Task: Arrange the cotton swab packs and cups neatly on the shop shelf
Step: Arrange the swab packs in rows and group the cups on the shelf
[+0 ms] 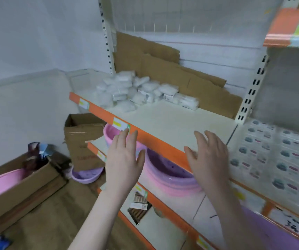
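Both hands raised and empty before the shelf; arranging looks not yet begun.
Left hand (125, 159) and right hand (206, 156) hover spread, fingers straight, holding nothing; the cotton swab packs (136, 91) lie heaped at the shelf (172, 121) back-left, long axes pointing every way; next, reach in and square them; cups unseen.

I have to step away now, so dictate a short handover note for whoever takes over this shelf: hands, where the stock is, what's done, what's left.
Left hand and right hand: both open, holding nothing, raised in front of the orange shelf edge.
Cotton swab packs: a loose, untidy heap at the back left of the cream shelf, against the cardboard sheet.
Cups: none visible.
Done: nothing tidy yet.
Left: line up the packs in rows, then find and place the cups.
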{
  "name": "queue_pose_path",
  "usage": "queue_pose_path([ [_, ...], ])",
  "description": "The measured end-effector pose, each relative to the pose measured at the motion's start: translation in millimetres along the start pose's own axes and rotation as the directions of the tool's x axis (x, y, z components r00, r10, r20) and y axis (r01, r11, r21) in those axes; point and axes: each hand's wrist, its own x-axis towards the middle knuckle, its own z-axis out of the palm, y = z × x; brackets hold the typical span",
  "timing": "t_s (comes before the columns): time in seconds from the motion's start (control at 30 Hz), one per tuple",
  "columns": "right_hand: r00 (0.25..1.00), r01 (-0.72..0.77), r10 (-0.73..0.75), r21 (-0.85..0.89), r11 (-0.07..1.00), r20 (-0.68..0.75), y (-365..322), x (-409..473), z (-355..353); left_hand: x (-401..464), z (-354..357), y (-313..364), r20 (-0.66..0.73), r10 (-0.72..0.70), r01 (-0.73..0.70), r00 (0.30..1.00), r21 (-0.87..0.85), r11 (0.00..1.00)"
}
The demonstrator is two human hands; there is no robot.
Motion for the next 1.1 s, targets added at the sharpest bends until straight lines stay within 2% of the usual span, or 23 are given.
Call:
queue_pose_path([
  [0.13, 0.998, -0.051, 0.05, 0.021, 0.998, 0.043, -21.3, 55.2, 54.6, 65.2, 26.5, -47.8, 0.008, 0.012, -0.012, 1.0, 0.009, 1.0],
  [0.3, 0.997, -0.029, 0.029, 0.009, 1.0, 0.066, -52.8, 110.8, 100.9, 119.0, 38.7, -101.6, 0.001, -0.014, 0.014, 1.0, 0.026, 1.0],
  [0.47, 0.998, -0.012, 0.011, 0.004, 1.0, 0.07, -79.3, 143.1, 137.9, 157.1, 58.0, -151.7, -0.015, -0.098, 0.098, 0.995, -0.026, 0.995],
  [0.87, 0.998, 0.03, -0.031, 0.026, 0.999, 0.056, -157.6, 205.3, 190.4, 211.4, 72.1, -249.2, 0.055, -0.05, 0.059, 0.997, -0.181, 0.982],
  [1.0, 0.982, -0.014, -0.001, 0.081, 0.997, 0.189, -185.4, 235.3, 200.7, 224.1, 75.2, -273.0, 0.035, -0.006, 0.013, 0.999, -0.204, 0.979],
  [1.1, 0.961, -0.01, -0.003, 0.045, 0.999, 0.276, -203.5, 256.8, 211.4, 230.0, 77.8, -284.9, 0.042, 0.013, -0.003, 0.999, -0.231, 0.973],
])
